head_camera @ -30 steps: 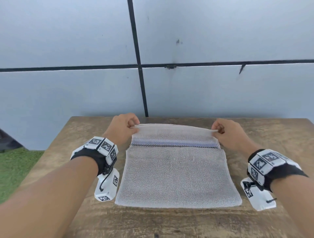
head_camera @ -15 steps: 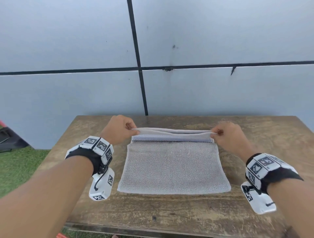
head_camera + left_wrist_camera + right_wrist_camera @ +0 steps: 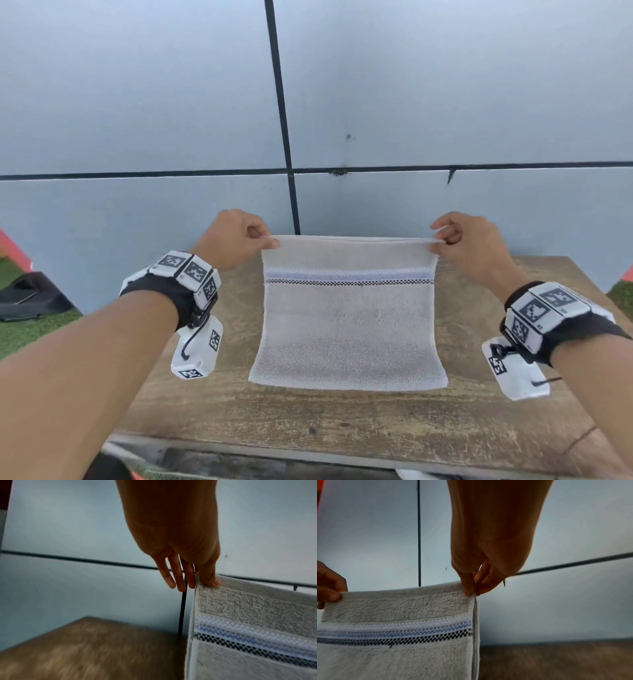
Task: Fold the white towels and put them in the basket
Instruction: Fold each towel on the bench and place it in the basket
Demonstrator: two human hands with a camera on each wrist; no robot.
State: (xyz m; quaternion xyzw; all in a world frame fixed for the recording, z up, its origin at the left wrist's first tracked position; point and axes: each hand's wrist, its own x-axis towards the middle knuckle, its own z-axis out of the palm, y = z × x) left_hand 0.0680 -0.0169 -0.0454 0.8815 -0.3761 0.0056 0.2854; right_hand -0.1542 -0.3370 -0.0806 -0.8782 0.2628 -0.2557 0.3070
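Observation:
A white towel [image 3: 347, 318] with a blue and black chequered band hangs lifted over the wooden table [image 3: 342, 421], its lower edge still lying on the wood. My left hand [image 3: 239, 240] pinches the top left corner between thumb and forefinger; the other fingers [image 3: 173, 574] hang straight beside the towel [image 3: 248, 622]. My right hand [image 3: 469, 240] pinches the top right corner of the towel [image 3: 393, 615], thumb in front and fingers [image 3: 485, 584] behind. The top edge is stretched tight between both hands. No basket shows in any view.
A grey panelled wall [image 3: 137, 102] with black seams rises right behind the table. Green turf [image 3: 30, 329] and a dark object [image 3: 27, 298] lie on the ground to the left. The table's near edge [image 3: 274, 448] is close to me.
Both hands have risen from the table's far side, lifting the towel's far edge up into the air. The towel went from lying flat to hanging, pulled taut.

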